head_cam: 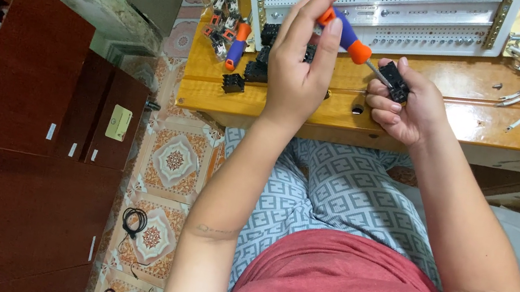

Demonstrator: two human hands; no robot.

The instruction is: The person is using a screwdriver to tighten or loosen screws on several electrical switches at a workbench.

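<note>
Left hand (300,60) pinches the orange-and-blue screwdriver (346,34) near the frame's top centre, right hand (406,104) grips the black connector block (396,81); keeping the tip squarely seated seems wise.

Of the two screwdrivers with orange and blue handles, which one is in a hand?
The screwdriver in the left hand, its tip at the black block held by the right hand. The other screwdriver lies untouched on the wooden table.
</note>
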